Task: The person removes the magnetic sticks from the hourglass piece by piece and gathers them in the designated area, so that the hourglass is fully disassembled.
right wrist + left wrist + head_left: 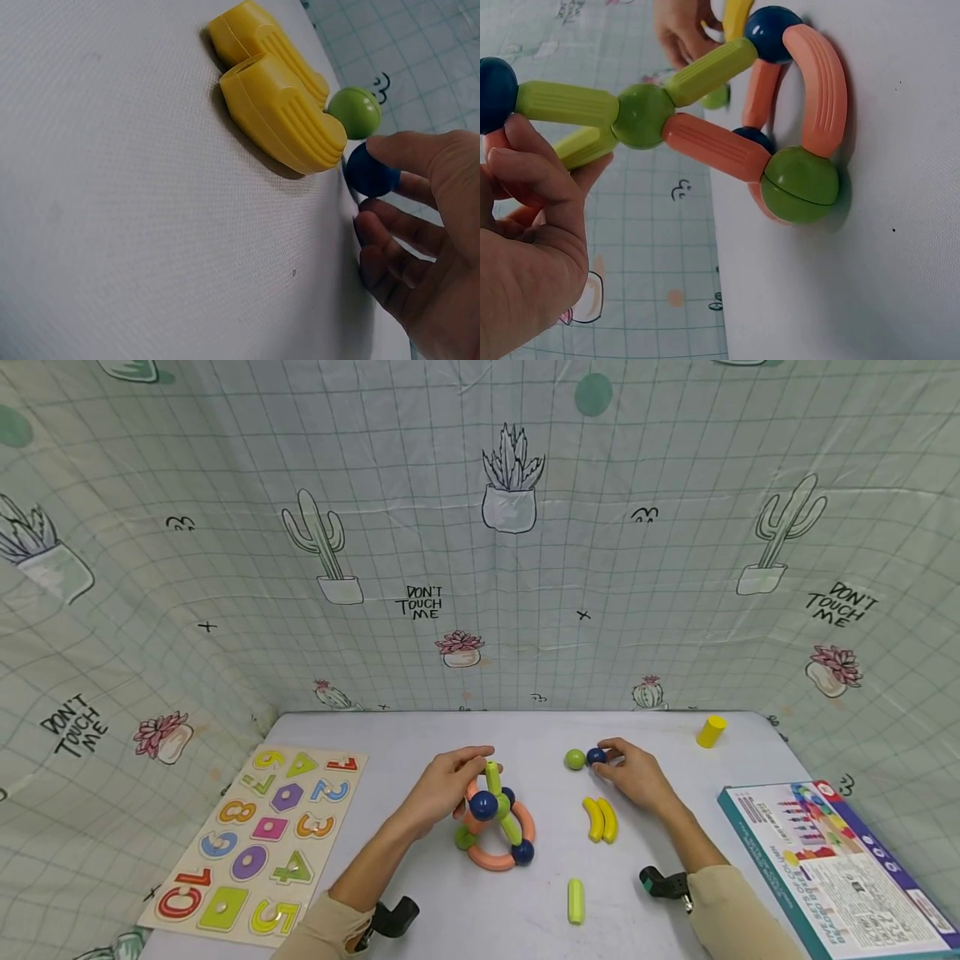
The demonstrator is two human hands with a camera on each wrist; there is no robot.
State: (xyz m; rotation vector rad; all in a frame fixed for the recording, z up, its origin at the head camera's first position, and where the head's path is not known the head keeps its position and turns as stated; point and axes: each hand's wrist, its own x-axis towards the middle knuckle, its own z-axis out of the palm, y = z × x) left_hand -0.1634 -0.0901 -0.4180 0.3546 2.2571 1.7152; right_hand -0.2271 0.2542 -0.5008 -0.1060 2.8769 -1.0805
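A frame built of balls and sticks stands on the table, with curved orange sticks forming a ring at its base. Green sticks rise from it to a green ball and a blue ball. My left hand grips the upper part of this frame, fingers curled near the upper blue ball and a green stick. At the back right, my right hand pinches a loose blue ball between thumb and fingers. Beside that lies a loose green ball. Two curved yellow sticks lie nearer to me.
A straight light-green stick lies at the front. A yellow cylinder stands at the back right. On the right edge is a toy box, and a wooden number puzzle board lies on the left. A patterned cloth hangs behind the table.
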